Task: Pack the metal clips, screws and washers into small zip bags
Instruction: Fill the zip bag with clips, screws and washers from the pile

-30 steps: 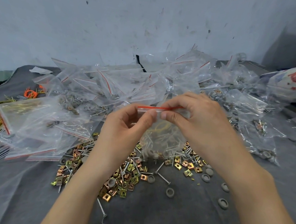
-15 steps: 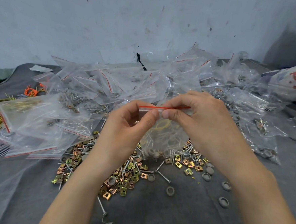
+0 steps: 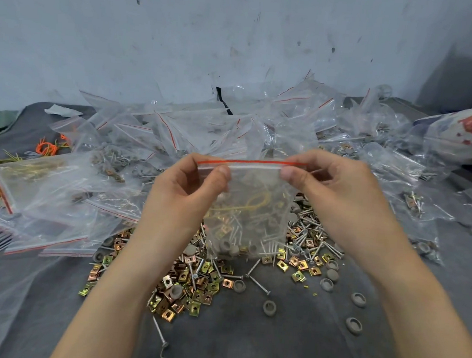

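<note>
Head view: left hand [image 3: 183,192] and right hand [image 3: 337,191] each pinch an end of the red-striped seal of a small clear plastic zip bag [image 3: 251,208], which hangs above the loose brass-coloured metal clips [image 3: 190,290] on the grey cloth [image 3: 287,344] and contains screws, clips and grey washers.

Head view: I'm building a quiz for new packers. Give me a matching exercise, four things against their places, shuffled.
Things:
1. filled zip bag
2. orange loops
3. lone screw
4. grey washers

Places:
a. strung out at lower right
b. held up, pinched by left hand and right hand
c. far left, behind the flat bags
d. lowest in the view, near centre

Pairs: 1-b, 2-c, 3-d, 4-a
</note>
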The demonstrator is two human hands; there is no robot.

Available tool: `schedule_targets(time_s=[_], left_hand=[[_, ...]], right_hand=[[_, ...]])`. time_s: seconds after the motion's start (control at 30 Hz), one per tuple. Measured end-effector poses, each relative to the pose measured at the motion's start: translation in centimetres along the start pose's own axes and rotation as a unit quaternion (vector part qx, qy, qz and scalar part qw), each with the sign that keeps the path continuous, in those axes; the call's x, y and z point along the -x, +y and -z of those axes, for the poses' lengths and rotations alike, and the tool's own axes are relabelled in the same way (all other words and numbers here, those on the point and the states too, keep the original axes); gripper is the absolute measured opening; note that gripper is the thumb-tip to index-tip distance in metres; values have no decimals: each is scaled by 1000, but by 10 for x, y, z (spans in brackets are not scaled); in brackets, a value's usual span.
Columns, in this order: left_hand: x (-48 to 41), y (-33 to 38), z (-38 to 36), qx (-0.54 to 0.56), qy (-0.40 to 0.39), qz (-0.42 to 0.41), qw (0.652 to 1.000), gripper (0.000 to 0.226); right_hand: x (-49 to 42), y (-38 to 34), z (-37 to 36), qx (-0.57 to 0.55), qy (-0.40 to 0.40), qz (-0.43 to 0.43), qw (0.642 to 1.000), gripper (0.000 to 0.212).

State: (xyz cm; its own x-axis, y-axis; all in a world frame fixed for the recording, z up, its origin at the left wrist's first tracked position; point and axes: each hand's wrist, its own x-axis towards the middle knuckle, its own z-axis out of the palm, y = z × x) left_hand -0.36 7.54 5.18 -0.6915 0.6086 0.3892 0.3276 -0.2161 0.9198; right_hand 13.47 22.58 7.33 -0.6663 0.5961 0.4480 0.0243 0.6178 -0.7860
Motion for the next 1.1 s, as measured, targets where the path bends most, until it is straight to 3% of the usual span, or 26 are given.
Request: schedule_targets(time_s=[0.3,0.5,0.6,0.73,0.87,1.0,1.1], left_hand=[[2,2,6,-44,2,3,999,6],[2,6,7,-55,7,4,998,7],[2,11,5,-81,16,1,997,6],[3,23,0,-285,11,-127,950,19],[4,33,-12,-401,-21,-196,895,13],[4,33,-15,-419,-27,-194,886,14],[4,31,-16,-391,-29,-182,902,10]], right_hand=[[0,5,-3,-44,21,-30,998,19],[5,2,-7,20,29,-1,999,25],[6,2,-7,-9,39,8,999,21],[6,-2,-9,-32,20,22,999,19],[6,-3,-13,15,10,49,999,14],[8,-1,-18,30,31,61,997,10],[9,0,-21,41,37,63,996,10]])
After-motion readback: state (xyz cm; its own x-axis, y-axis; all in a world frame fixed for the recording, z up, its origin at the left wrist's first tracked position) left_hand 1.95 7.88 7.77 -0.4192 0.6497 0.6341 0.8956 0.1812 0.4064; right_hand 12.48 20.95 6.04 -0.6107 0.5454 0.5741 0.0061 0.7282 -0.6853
